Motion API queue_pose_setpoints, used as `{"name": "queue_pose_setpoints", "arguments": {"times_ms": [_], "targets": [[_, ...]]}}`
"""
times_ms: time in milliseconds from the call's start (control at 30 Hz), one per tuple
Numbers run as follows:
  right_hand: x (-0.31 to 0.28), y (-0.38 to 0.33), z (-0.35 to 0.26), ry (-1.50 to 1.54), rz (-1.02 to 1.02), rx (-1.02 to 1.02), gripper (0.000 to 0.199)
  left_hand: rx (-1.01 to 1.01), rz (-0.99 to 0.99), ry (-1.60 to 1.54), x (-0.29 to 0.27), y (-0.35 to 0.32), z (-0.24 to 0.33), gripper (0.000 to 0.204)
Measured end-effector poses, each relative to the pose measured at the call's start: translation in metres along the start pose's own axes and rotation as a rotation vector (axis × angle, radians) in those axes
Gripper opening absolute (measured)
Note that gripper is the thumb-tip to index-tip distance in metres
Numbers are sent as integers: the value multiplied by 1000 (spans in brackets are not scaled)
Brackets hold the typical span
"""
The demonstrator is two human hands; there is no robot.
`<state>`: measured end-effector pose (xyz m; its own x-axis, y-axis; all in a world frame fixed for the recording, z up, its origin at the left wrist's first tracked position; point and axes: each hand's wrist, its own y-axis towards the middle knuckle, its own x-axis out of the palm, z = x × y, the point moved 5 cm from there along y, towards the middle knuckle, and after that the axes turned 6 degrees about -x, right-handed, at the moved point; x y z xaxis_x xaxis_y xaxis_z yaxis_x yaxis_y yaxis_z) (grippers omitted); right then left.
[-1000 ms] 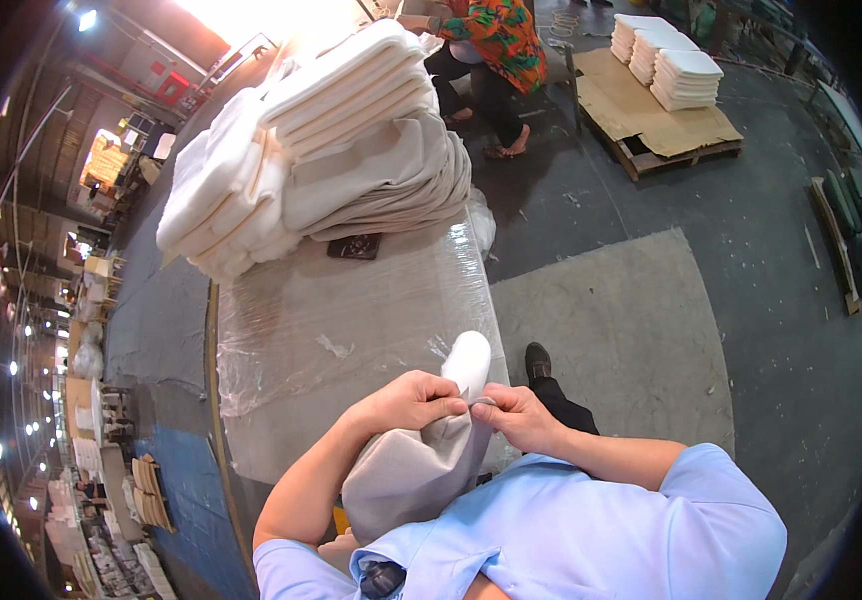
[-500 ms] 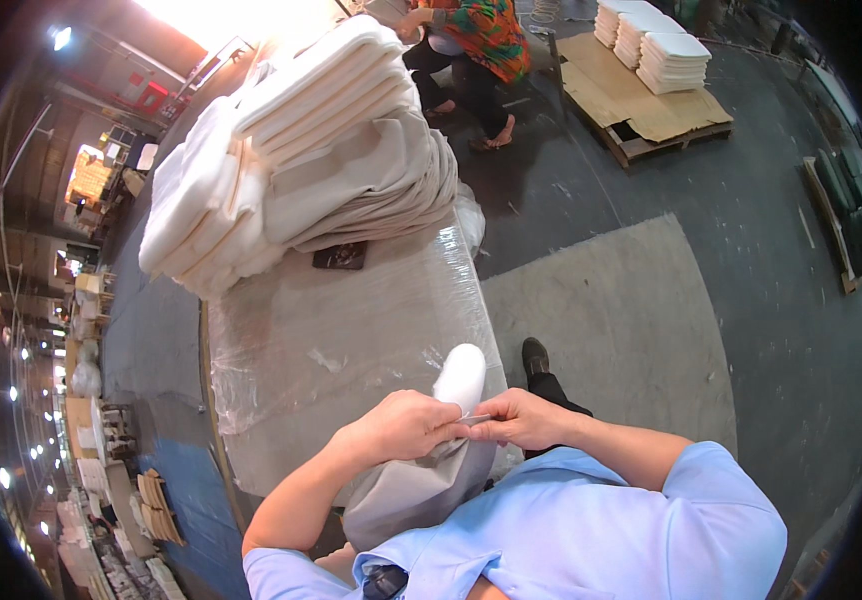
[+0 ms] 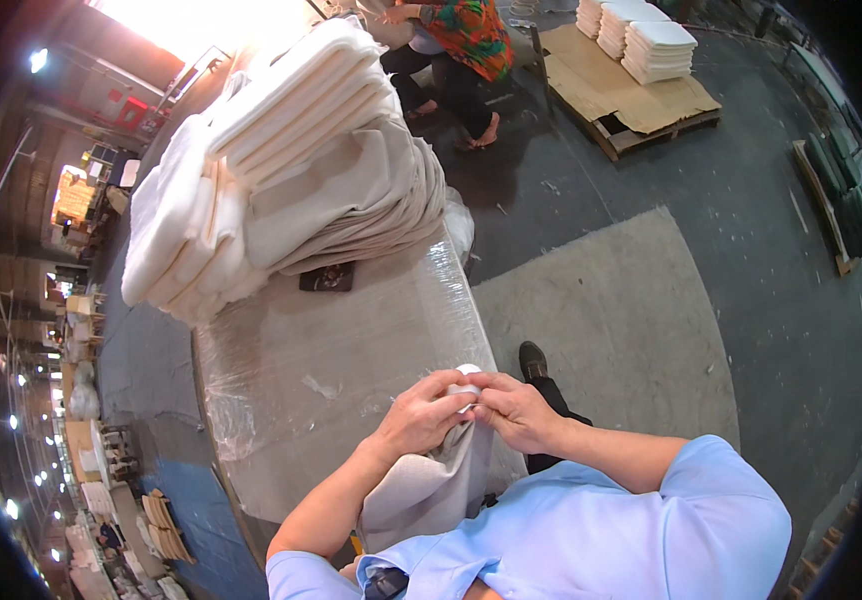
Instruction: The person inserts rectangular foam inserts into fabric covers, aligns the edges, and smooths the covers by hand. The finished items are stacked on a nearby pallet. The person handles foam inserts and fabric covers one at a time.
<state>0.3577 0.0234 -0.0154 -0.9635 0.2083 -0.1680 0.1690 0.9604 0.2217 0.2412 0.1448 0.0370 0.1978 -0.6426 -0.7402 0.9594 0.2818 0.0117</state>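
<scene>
Close to my body, a beige-grey fabric cover (image 3: 416, 500) hangs below my hands. A white padded piece (image 3: 465, 389) sticks out at its upper end, mostly covered by my fingers. My left hand (image 3: 419, 412) is closed round the padded piece from the left. From the right, my right hand (image 3: 519, 412) presses its fingers and thumb on the same piece, close to the cover's upper edge. My fingertips nearly meet at the top. How far the padding reaches inside the cover is hidden.
A plastic-wrapped table (image 3: 371, 340) lies before me. On its far end are piled white padding (image 3: 291, 90) and folded beige covers (image 3: 351, 195), with a dark flat item (image 3: 327, 277) beside them. Beyond, a person (image 3: 461, 50) stands near a cardboard-topped pallet (image 3: 601, 85) bearing white stacks (image 3: 659, 50).
The white padded piece stood well above my hands before; now only a little shows. Both hands have moved slightly up and closed round it, and the cover hangs straighter.
</scene>
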Motion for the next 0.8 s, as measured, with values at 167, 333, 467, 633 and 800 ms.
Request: {"name": "queue_pose_setpoints", "arguments": {"times_ms": [167,333,467,633,800], "targets": [[-2,10,25,73,71,142,22,-313,-13,-262,15,9,-25,18],[2,15,41,170,201,258,26,-413,77,-421,30,14,-48,17],[10,16,54,189,268,281,29,-601,31,-599,36,16,-61,19],[22,14,69,221,342,308,33,-705,-37,-564,35,22,-73,25],[27,20,79,279,325,410,34,-814,-147,-649,38,28,-101,29]]}}
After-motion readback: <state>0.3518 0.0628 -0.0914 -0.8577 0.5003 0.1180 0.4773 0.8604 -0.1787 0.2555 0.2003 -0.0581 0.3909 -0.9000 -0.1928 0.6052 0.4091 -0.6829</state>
